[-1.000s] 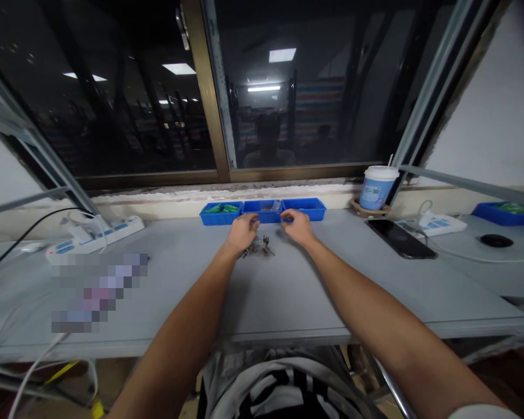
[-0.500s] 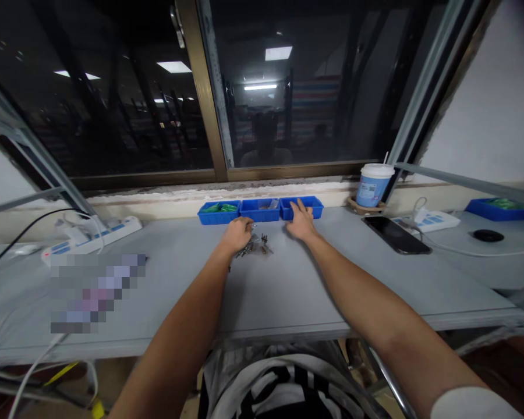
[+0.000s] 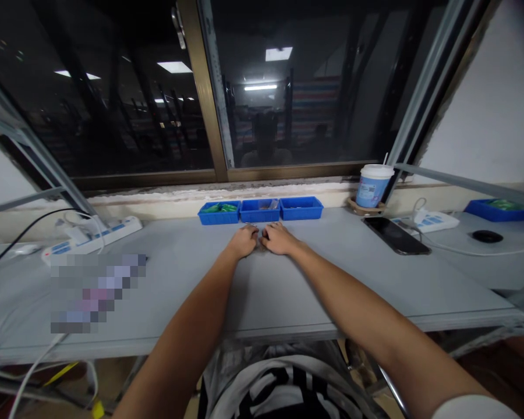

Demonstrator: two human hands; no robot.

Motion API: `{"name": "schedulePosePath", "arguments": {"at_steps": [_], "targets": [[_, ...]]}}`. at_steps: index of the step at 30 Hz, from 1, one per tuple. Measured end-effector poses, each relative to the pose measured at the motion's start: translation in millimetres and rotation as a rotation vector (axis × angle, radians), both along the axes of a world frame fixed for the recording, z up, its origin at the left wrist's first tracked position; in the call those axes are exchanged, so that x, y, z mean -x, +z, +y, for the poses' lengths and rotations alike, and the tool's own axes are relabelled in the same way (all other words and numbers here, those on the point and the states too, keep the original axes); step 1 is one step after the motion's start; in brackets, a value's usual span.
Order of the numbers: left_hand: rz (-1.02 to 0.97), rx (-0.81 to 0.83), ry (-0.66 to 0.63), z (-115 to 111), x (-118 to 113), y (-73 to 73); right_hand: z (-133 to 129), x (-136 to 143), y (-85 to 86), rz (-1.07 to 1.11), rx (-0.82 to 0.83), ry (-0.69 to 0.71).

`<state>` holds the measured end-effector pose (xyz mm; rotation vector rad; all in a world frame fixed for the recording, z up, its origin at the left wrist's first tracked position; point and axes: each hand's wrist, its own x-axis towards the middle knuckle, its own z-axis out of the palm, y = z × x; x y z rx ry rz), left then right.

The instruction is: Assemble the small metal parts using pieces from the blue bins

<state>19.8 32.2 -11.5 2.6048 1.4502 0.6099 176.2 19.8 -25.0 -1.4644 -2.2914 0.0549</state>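
My left hand (image 3: 243, 242) is closed, its fingers curled over a small pile of dark metal pieces (image 3: 261, 248), perhaps screws. Right beside it, my right hand (image 3: 278, 238) also has its fingertips drawn together at the same pile. Most of the pile is hidden beneath both hands, and what each one pinches is too small to make out. Just behind the hands stand three blue bins in a row: the left bin (image 3: 219, 218) with green packets, the middle bin (image 3: 260, 216) with small parts and clear plastic, and the right bin (image 3: 301, 213) with a few small bits.
At the right lie a black phone (image 3: 396, 235), a lidded cup (image 3: 372, 187) on a cardboard holder and a power strip (image 3: 436, 222). Another power strip (image 3: 113, 237) with cables is at the left, near a blurred-out item (image 3: 98, 294). A window (image 3: 305, 116) rises behind the desk.
My right hand has left the right blue bin and come back leftward and nearer to the small pile. My left hand has shifted slightly right, so the two hands almost meet.
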Motion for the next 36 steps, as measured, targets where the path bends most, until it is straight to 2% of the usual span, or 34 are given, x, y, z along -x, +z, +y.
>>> {"name": "schedulePosePath", "arguments": {"at_steps": [5, 11, 15, 19, 22, 26, 32, 36], "targets": [[0.000, -0.039, -0.035, -2, -6, 1.5, 0, 6, 0.9, 0.009, -0.026, 0.020], [-0.053, -0.044, 0.004, -3, -3, 6.7, 0, 3, 2.0, 0.118, -0.033, 0.063], [-0.189, -0.081, 0.008, -5, -4, 11.5, -1, 2, 6.4, 0.295, -0.079, 0.080], [-0.368, -0.113, 0.019, -8, -8, 17.3, -1, 1, 15.0, 0.496, -0.092, 0.030], [-0.417, -0.116, 0.035, -10, -9, 20.1, -2, -1, 19.3, 0.599, -0.063, -0.002], [-0.366, -0.127, 0.040, -9, -8, 19.8, -2, -2, 20.7, 0.601, -0.057, -0.032], [-0.171, -0.226, -0.020, -7, -7, 15.6, -1, -2, 21.9, 0.416, -0.072, -0.181], [-0.105, -0.275, -0.016, -7, -8, 15.4, -1, -3, 22.0, 0.394, -0.093, -0.238]]}}
